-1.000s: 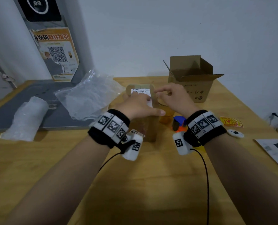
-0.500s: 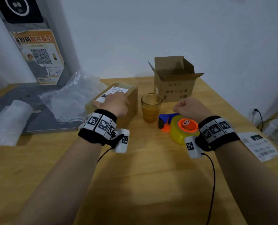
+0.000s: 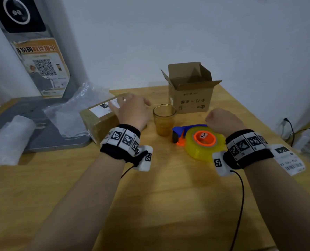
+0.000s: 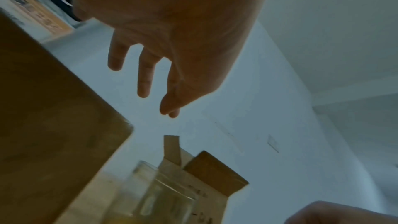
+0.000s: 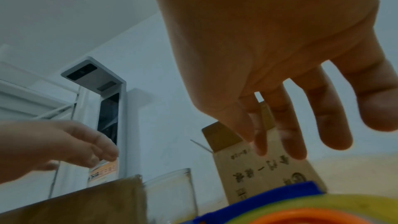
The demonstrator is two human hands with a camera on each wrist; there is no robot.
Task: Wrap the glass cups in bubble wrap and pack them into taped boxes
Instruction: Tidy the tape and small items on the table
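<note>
A sealed brown box (image 3: 98,118) with a white label lies left of centre on the wooden table (image 3: 168,196). My left hand (image 3: 130,109) hovers over its right end with fingers spread and straight (image 4: 146,77), holding nothing. An empty amber-tinted glass cup (image 3: 164,120) stands upright just right of that box, and shows low in the wrist views (image 4: 163,198) (image 5: 172,193). Behind it stands an open cardboard box (image 3: 190,87) with its flaps up. My right hand (image 3: 221,120) hangs loosely curled and empty (image 5: 290,125) above the yellow tape dispenser (image 3: 203,144).
A loose bubble wrap sheet (image 3: 72,113) and a rolled piece (image 3: 9,140) lie on a grey mat (image 3: 42,138) at the left. A white shipping label (image 3: 290,162) lies by my right wrist. Cables run along the right table edge. The wall is close behind.
The sealed box went from in front of me to the left with my left hand, which now lifts off it with fingers spread. My right hand pulled back to above the tape dispenser.
</note>
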